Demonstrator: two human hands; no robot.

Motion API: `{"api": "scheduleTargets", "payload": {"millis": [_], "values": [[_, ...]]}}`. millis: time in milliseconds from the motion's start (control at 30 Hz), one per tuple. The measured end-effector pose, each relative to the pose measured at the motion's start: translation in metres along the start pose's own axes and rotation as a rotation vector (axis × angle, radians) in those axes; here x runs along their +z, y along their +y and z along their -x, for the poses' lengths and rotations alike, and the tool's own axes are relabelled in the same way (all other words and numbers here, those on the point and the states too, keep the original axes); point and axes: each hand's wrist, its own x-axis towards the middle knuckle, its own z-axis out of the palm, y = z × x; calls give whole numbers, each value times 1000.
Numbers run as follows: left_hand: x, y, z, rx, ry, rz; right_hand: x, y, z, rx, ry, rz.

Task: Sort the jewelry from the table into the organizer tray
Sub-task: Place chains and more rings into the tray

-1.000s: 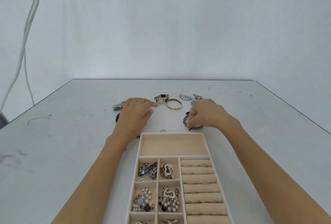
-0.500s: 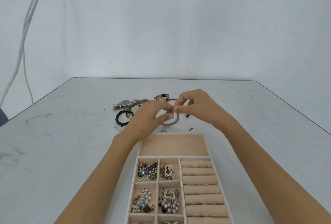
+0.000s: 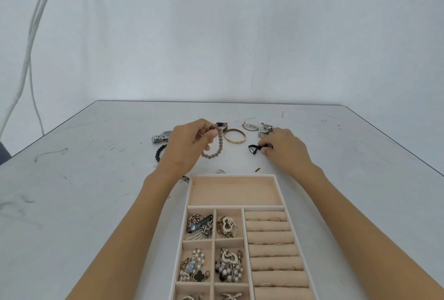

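left hand (image 3: 189,148) pinches a grey beaded bracelet (image 3: 215,150), dangling over the table (image 3: 96,179) beyond the organizer tray (image 3: 235,176); it seems light and floppy, best held by its top beads. right hand (image 3: 287,149) pinches a black cord piece (image 3: 257,149) on the table.

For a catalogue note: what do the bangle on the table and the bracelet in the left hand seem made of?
Bangle: likely metal, with a polished gold-coloured finish; it is a rigid ring with bright glints. Bracelet, pinched by the left hand: round grey-brown beads, perhaps stone or glass; semi-matte look.
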Motion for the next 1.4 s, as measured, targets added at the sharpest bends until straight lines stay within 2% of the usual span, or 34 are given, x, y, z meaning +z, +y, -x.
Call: {"api": "scheduleTargets", "payload": {"millis": [200, 433, 567, 733, 967, 1300, 1400], "values": [[-4, 3, -1, -11, 22, 4, 5, -3, -1, -54, 58, 103], [-19, 19, 2, 2, 145, 113, -25, -16, 1, 76, 88, -677], [-30, 36, 9, 33, 172, 113, -40, -27, 12, 15, 75, -915], [-39, 62, 27, 68, 184, 275, -61, -41, 27, -76, 40, -1099], [-42, 65, 69, -16, 184, 437, -82, -50, 57, -133, -189, -1135], [-36, 57, 111, -111, 266, 464, -77, -60, 117, -129, -261, -1086], [-35, 57, 112, -127, 270, 511, -77, -67, 137, -150, -311, -979]]}}
